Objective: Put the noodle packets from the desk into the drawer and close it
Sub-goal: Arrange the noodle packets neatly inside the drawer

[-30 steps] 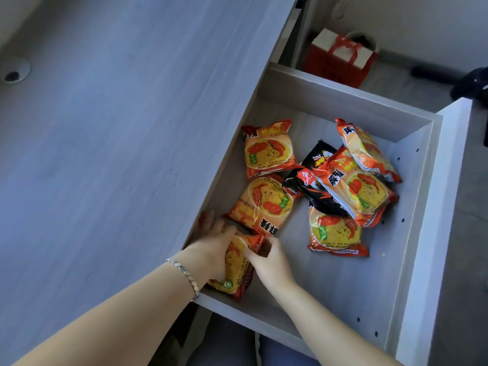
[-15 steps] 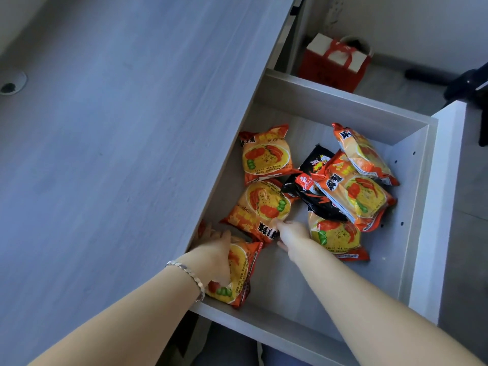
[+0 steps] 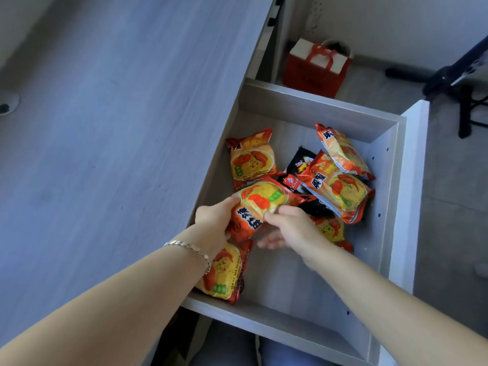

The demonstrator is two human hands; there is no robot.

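Note:
The grey drawer (image 3: pixel 317 107) stands pulled out to the right of the desk (image 3: pixel 118 128). Several orange noodle packets lie inside it, with a black packet (image 3: pixel 298 165) among them. My left hand (image 3: pixel 214 220) and my right hand (image 3: pixel 287 228) both grip one orange packet (image 3: pixel 261 204), lifted slightly near the drawer's left side. Another orange packet (image 3: pixel 224 276) lies under my left wrist by the near wall. One packet (image 3: pixel 250 159) lies further back, and two (image 3: pixel 338 191) (image 3: pixel 340 151) are piled at the right. One more (image 3: pixel 330 228) is partly hidden behind my right hand.
The white drawer front (image 3: pixel 412 180) stands at the right. A red gift bag (image 3: pixel 317 67) sits on the floor beyond the drawer. Black tripod legs (image 3: pixel 462 83) reach across the floor at the far right. A round cable hole (image 3: pixel 6 104) marks the desk's left edge.
My left hand has left the near packet and moved up. Both hands have taken hold of the middle orange packet and raised it a little.

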